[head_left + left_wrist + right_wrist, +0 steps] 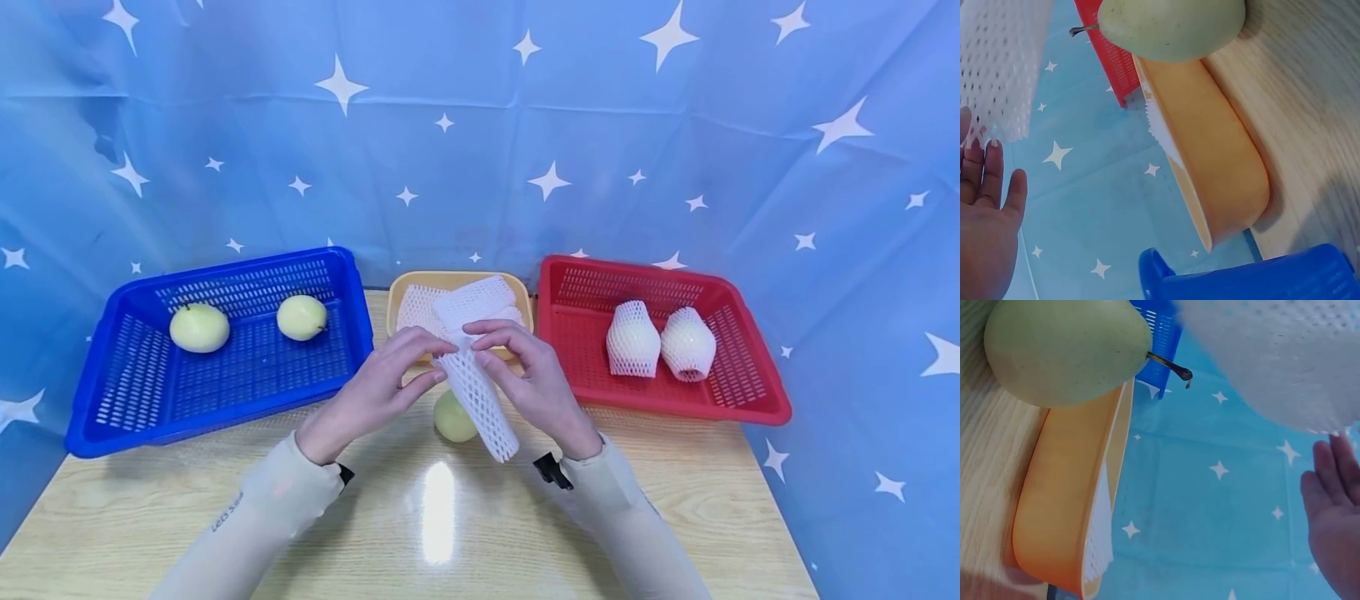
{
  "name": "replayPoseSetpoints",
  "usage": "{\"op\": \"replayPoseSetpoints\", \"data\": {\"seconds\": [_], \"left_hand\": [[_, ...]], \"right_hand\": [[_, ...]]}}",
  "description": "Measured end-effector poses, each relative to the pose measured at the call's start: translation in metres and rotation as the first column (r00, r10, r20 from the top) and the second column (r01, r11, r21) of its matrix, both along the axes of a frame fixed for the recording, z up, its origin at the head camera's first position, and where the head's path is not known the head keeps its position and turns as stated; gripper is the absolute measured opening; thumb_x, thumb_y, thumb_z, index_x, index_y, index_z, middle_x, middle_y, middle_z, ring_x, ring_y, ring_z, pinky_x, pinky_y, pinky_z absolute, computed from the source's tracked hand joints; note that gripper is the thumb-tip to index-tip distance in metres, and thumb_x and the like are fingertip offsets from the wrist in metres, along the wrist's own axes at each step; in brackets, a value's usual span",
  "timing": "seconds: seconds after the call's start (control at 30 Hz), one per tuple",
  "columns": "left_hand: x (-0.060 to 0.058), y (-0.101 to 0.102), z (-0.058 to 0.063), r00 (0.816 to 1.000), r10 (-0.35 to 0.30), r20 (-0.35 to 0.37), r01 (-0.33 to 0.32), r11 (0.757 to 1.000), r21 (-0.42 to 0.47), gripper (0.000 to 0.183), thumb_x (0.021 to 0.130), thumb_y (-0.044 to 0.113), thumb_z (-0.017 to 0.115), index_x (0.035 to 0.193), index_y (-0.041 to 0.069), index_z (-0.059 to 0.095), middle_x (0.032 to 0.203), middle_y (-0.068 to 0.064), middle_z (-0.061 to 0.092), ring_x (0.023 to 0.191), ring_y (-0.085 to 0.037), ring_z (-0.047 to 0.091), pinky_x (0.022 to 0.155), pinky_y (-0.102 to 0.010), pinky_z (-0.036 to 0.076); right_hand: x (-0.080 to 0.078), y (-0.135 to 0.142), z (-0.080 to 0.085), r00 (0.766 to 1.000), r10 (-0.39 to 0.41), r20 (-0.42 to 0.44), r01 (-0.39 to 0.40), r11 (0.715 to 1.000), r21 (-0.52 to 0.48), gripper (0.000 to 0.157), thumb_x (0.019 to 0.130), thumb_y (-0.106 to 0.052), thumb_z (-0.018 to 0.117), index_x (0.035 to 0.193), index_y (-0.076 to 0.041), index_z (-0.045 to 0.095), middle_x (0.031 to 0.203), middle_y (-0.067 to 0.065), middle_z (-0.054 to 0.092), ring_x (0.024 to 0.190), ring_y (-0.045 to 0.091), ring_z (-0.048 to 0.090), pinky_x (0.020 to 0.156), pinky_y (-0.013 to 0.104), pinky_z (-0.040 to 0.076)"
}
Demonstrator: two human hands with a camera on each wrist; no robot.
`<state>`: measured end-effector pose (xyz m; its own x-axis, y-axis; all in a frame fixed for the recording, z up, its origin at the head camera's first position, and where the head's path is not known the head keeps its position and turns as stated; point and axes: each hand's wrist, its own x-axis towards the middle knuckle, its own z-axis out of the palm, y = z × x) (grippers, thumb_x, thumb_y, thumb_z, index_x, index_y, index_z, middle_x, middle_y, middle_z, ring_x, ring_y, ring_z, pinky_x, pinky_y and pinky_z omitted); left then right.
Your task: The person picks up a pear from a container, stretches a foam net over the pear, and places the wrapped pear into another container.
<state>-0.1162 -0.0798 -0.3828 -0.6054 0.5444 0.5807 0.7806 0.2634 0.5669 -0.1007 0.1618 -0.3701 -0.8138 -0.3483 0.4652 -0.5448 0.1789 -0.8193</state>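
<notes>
My left hand (382,383) and right hand (534,379) hold a white foam net sleeve (483,408) between them, fingertips at its upper end. The sleeve hangs slanted, its lower end toward the right. Behind it on the table stands a pale green pear (452,417), partly hidden by the sleeve in the head view. Both wrist views show this pear (1066,350) with its stem, beside the yellow bin. In the left wrist view, fingers (991,169) meet the edge of the netting (997,69).
A yellow bin (394,304) with several foam nets (480,302) stands behind my hands. The blue basket (225,421) at left holds two bare pears (199,327). At right, a red basket (558,333) holds two net-wrapped pears (633,340). A starry blue curtain (480,167) hangs behind.
</notes>
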Motion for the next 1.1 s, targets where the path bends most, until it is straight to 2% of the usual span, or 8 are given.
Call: {"op": "replayPoseSetpoints", "data": {"seconds": [0.17, 0.33, 0.53, 0.67, 0.77, 0.93, 1.0, 1.1], "left_hand": [[0.001, 0.002, -0.004, 1.0, 0.006, 0.021, -0.007, 0.999, 0.045, 0.021, 0.091, -0.005, 0.074, 0.108, 0.007, 0.069, 0.107, -0.002, 0.067, 0.1, -0.019, 0.064, 0.087, -0.042, 0.058], [0.004, 0.005, -0.006, 0.985, -0.011, 0.171, -0.011, 0.992, 0.125, 0.015, 0.095, -0.004, 0.071, 0.104, 0.008, 0.069, 0.107, -0.001, 0.067, 0.102, -0.017, 0.064, 0.091, -0.045, 0.056], [0.013, 0.008, -0.014, 0.882, -0.146, 0.449, -0.023, 0.937, 0.349, 0.009, 0.101, -0.004, 0.06, 0.11, -0.002, 0.063, 0.113, -0.012, 0.063, 0.105, -0.018, 0.06, 0.093, -0.027, 0.053], [0.018, 0.01, -0.019, 0.812, -0.21, 0.544, -0.065, 0.895, 0.442, 0.012, 0.104, -0.001, 0.055, 0.113, -0.008, 0.058, 0.115, -0.007, 0.061, 0.105, -0.015, 0.061, 0.091, -0.023, 0.051], [0.02, 0.013, -0.025, 0.781, -0.274, 0.561, -0.082, 0.846, 0.527, 0.011, 0.104, -0.001, 0.05, 0.112, -0.005, 0.056, 0.109, 0.0, 0.063, 0.102, -0.012, 0.06, 0.09, -0.023, 0.051], [0.019, 0.018, -0.036, 0.733, -0.437, 0.521, -0.071, 0.713, 0.698, 0.02, 0.104, -0.004, 0.042, 0.111, 0.009, 0.056, 0.102, 0.005, 0.066, 0.098, -0.007, 0.061, 0.091, -0.023, 0.051], [0.02, 0.019, -0.038, 0.725, -0.454, 0.519, -0.08, 0.692, 0.717, 0.024, 0.104, -0.005, 0.042, 0.111, 0.012, 0.056, 0.102, 0.006, 0.068, 0.098, -0.007, 0.063, 0.092, -0.024, 0.052], [0.022, 0.021, -0.041, 0.716, -0.423, 0.556, -0.123, 0.707, 0.696, 0.022, 0.104, -0.005, 0.042, 0.112, 0.012, 0.055, 0.101, 0.007, 0.069, 0.096, -0.006, 0.064, 0.09, -0.024, 0.054]], "right_hand": [[0.0, 0.0, -0.004, 0.999, 0.05, -0.003, -0.05, 0.995, -0.084, 0.016, 0.099, 0.006, 0.061, 0.111, -0.004, 0.064, 0.131, 0.012, 0.068, 0.124, 0.03, 0.062, 0.093, 0.034, 0.057], [0.0, -0.001, -0.008, 0.999, 0.053, -0.003, -0.052, 0.984, -0.168, 0.013, 0.1, 0.007, 0.058, 0.112, 0.003, 0.06, 0.12, 0.018, 0.067, 0.115, 0.024, 0.065, 0.097, 0.032, 0.055], [0.001, -0.007, -0.014, 1.0, 0.014, 0.012, -0.011, 0.976, -0.216, 0.011, 0.101, 0.009, 0.055, 0.113, 0.009, 0.057, 0.107, 0.019, 0.06, 0.093, 0.014, 0.06, 0.079, 0.022, 0.051], [0.002, -0.011, -0.019, 0.998, -0.027, 0.05, 0.037, 0.974, -0.223, 0.01, 0.103, 0.007, 0.054, 0.112, 0.008, 0.057, 0.103, 0.013, 0.059, 0.086, 0.014, 0.057, 0.074, 0.022, 0.049], [0.004, -0.014, -0.022, 0.993, -0.085, 0.085, 0.101, 0.972, -0.214, 0.01, 0.103, 0.004, 0.055, 0.112, 0.006, 0.057, 0.1, 0.008, 0.058, 0.083, 0.014, 0.056, 0.072, 0.022, 0.047], [0.008, -0.019, -0.027, 0.975, -0.171, 0.141, 0.198, 0.958, -0.207, 0.012, 0.104, -0.002, 0.058, 0.114, 0.004, 0.059, 0.096, 0.006, 0.058, 0.081, 0.014, 0.053, 0.07, 0.021, 0.045], [0.009, -0.02, -0.03, 0.967, -0.191, 0.172, 0.225, 0.951, -0.211, 0.013, 0.104, -0.004, 0.059, 0.115, 0.003, 0.059, 0.095, 0.006, 0.058, 0.079, 0.014, 0.052, 0.069, 0.021, 0.043], [0.011, -0.023, -0.033, 0.952, -0.215, 0.216, 0.26, 0.943, -0.206, 0.014, 0.104, -0.006, 0.06, 0.115, 0.003, 0.06, 0.095, 0.005, 0.059, 0.078, 0.013, 0.051, 0.068, 0.02, 0.042]]}}
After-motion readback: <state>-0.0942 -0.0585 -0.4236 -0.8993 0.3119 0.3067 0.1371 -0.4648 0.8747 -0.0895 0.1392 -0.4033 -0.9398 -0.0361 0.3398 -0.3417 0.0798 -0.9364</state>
